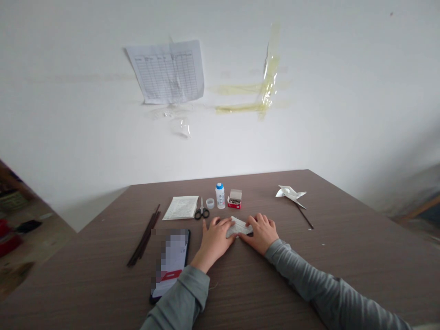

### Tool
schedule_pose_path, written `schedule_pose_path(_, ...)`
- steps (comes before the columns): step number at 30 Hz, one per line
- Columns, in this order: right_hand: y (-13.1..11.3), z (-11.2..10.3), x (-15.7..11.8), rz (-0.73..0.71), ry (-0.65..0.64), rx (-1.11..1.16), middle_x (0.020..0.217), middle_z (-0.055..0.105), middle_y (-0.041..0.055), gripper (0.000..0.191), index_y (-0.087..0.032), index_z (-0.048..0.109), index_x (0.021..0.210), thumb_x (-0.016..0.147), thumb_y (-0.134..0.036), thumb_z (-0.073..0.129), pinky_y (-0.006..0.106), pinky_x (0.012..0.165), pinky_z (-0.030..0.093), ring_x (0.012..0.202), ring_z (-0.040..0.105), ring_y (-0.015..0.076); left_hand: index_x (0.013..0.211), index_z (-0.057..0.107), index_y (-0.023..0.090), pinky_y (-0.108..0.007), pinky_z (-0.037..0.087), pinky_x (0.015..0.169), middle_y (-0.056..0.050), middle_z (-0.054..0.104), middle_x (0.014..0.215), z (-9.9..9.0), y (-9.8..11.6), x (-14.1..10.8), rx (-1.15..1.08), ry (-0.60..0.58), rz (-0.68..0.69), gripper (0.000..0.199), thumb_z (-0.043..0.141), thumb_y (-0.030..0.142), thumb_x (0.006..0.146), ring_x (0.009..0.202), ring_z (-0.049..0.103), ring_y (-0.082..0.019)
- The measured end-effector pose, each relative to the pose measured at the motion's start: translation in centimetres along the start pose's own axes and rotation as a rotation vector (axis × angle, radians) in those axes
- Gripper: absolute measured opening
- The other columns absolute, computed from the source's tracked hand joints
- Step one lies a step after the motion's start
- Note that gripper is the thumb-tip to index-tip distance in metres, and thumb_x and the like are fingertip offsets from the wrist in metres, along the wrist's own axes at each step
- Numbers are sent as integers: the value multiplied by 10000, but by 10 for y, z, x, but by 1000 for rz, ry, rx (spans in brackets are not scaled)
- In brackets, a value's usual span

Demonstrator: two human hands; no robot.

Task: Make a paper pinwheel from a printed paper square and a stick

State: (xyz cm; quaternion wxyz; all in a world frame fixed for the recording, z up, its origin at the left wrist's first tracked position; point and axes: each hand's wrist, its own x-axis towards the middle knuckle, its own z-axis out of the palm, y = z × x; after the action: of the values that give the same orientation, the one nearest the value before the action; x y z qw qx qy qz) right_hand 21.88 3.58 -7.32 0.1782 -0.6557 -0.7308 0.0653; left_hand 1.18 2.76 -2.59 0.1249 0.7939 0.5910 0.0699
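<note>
A small folded piece of printed paper lies on the table between my two hands. My left hand presses on its left side, thumb and fingers closed on the edge. On the other side my right hand grips the paper's right edge between thumb and bent fingers. Just beyond the hands stand a white glue bottle with a blue cap and an open red box of small metal pieces. Scissors with black handles lie beside a small clear plastic cup.
A stack of paper sheets lies at the back left, near several dark thin sticks. A phone rests left of my left forearm. A white paper pinwheel on a stick lies at the right. The wall rises behind the table.
</note>
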Motion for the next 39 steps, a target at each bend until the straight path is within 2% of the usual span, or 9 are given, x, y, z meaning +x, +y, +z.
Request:
schedule_pose_path(10,3,-12,2,91,-86,68,1515,812,168,453,-372,910,1411,1013,-562,1010,712,1313,596,1536,728,555,1757,824,437,-896,265,1599,-37,736,1952,-2,-2,1,-4,-30,-30,537,749,308,1240,1905,534,-457)
schedule_pose_path(18,16,-21,6,178,-110,43,1654,784,157,588,-352,877,1565,1022,-538,1006,659,1378,558,1669,678,505,1777,815,430,-915,248,1596,-46,710,1975,1,-7,2,-16,-35,-11,545,727,347,1246,1914,520,-483)
schedule_pose_path(23,28,-32,10,215,-165,27,1712,768,168,616,-348,890,1586,1022,-569,1001,677,1395,553,1729,638,513,1776,811,430,-922,228,1597,-27,697,1987,0,-6,1,-16,-36,-20,553,715,335,1240,1922,506,-481)
schedule_pose_path(29,41,-48,11,259,-180,15,1770,755,203,556,-358,913,1565,1042,-524,1002,672,1391,578,1774,613,535,1767,816,451,-904,286,1589,-20,719,1968,2,-7,1,-3,-22,-13,566,725,333,1221,1907,530,-468)
schedule_pose_path(35,49,-59,16,272,-247,-2,1807,732,182,586,-386,911,1575,1011,-521,1002,639,1393,593,1798,593,532,1786,800,455,-857,282,1609,-11,706,1981,2,-7,2,27,-30,-17,567,703,358,1235,1914,522,-441)
schedule_pose_path(39,57,-61,19,260,-264,5,1788,747,158,571,-416,927,1536,977,-492,1017,634,1379,599,1775,612,531,1804,784,427,-893,255,1603,-16,679,2004,1,-7,1,10,-48,-25,581,681,346,1238,1927,495,-459)
